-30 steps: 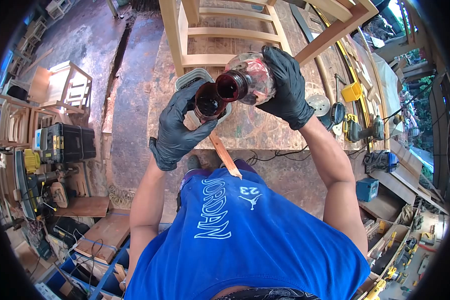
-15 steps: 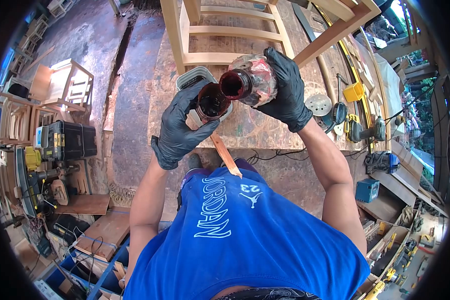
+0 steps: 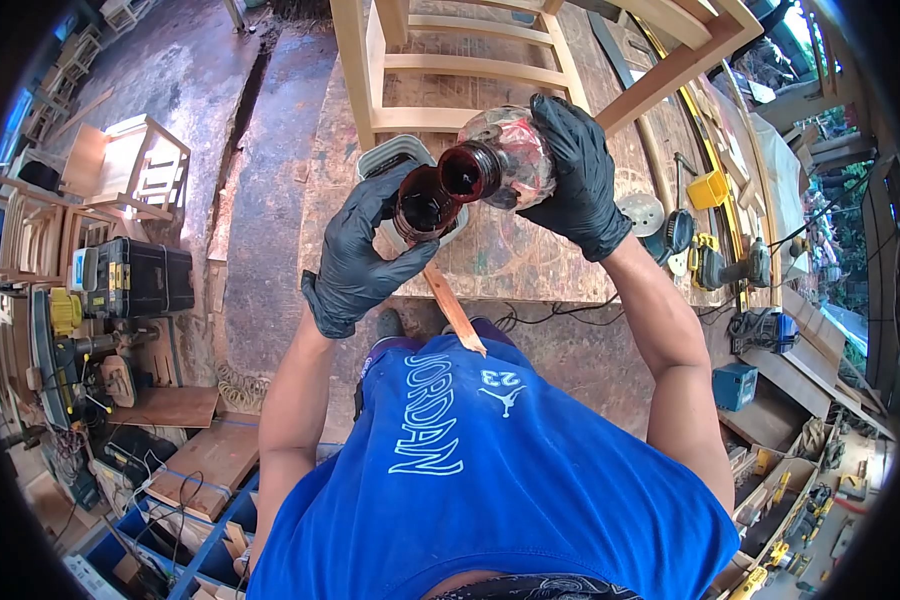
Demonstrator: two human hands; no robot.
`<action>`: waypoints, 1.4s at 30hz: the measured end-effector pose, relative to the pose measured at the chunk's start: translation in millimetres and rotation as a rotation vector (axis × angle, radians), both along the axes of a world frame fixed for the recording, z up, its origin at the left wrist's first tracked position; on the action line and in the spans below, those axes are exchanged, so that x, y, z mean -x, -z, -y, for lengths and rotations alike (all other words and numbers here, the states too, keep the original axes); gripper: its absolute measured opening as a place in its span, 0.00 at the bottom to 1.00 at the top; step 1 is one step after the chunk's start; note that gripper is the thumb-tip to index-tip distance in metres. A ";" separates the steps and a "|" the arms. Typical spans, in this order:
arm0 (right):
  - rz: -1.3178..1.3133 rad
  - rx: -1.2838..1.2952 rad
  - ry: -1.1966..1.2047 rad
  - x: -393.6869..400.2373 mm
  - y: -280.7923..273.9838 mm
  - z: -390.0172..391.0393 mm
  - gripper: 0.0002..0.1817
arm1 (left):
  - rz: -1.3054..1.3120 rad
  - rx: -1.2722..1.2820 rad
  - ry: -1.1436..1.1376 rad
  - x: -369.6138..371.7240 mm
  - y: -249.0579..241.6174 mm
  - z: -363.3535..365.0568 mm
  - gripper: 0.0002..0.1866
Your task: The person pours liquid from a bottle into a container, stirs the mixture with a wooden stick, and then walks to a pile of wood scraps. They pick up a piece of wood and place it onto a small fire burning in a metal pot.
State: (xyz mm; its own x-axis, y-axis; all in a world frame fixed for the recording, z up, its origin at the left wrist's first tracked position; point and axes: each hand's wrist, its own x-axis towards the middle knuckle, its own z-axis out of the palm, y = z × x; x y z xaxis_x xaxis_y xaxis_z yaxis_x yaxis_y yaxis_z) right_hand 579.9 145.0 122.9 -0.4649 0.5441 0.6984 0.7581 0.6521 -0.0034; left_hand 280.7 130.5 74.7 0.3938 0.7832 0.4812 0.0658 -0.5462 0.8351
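My left hand [image 3: 360,255], in a black glove, is closed around a small open jar [image 3: 427,205] with dark reddish liquid inside. Gloved in black too, my right hand [image 3: 578,175] grips a smeared, red-stained clear bottle [image 3: 520,155]. The bottle lies tilted, its wide threaded mouth right at the jar's rim, overlapping it in this view. Below both hands sits a grey plastic tub [image 3: 375,160] holding dark liquid, partly hidden by my left hand and the jar. From under the jar a flat wooden stick [image 3: 455,312] extends toward my shirt.
A pale wooden chair frame [image 3: 425,118] stands on the worn workbench [image 3: 530,270]. At right lie a sanding disc [image 3: 640,212], a black brush [image 3: 679,232], a cordless drill [image 3: 735,262] and a yellow container [image 3: 708,190]. A black toolbox [image 3: 140,280] is at left.
Both hands keep nearly the same pose, with the bottle's mouth still at the jar's rim. The view has shifted very slightly.
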 end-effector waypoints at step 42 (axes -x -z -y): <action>-0.278 0.111 0.009 6.3 34.2 8.2 0.65 | 0.092 0.079 0.002 -16.9 -0.3 -4.6 0.37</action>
